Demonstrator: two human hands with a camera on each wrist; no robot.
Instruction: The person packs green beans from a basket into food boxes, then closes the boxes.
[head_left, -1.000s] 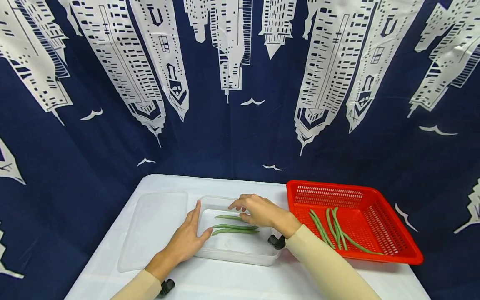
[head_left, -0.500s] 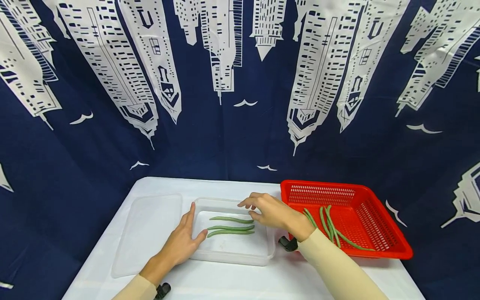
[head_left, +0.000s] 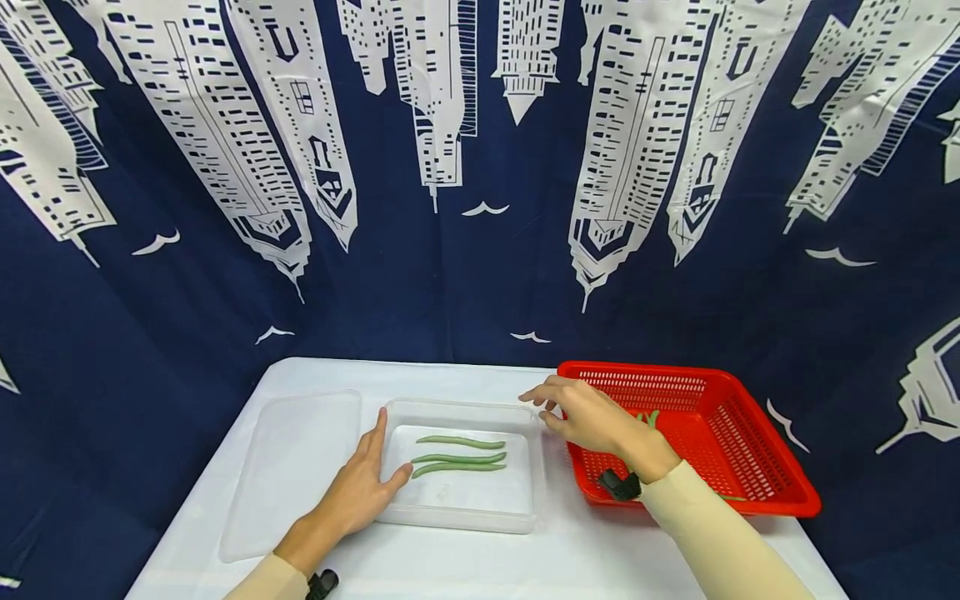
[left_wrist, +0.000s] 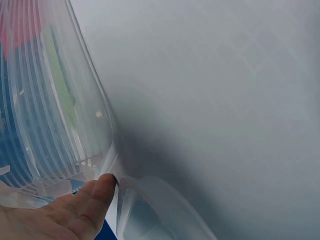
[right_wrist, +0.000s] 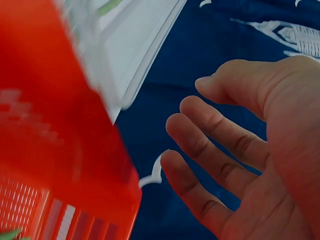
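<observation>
In the head view, a clear plastic container [head_left: 461,521] stands mid-table with three green beans [head_left: 459,467] lying in it, roughly parallel. My left hand [head_left: 360,483] rests along its left side, fingers straight; the left wrist view shows fingertips [left_wrist: 106,185] against the clear wall. Over the left rim of a red basket [head_left: 780,442] hovers my right hand [head_left: 592,417], fingers loosely bent and nothing in them, as the right wrist view also shows. More green beans [head_left: 651,418] lie in the basket, mostly hidden behind the right hand and sleeve.
A flat translucent lid [head_left: 292,475] lies on the white table [head_left: 450,567] left of the container. Behind the table hangs a dark blue cloth [head_left: 420,292] printed with white buildings and birds.
My right hand has let go of the third bean in the container and moved right, from above the container to the basket. The left hand stays at the container's side.
</observation>
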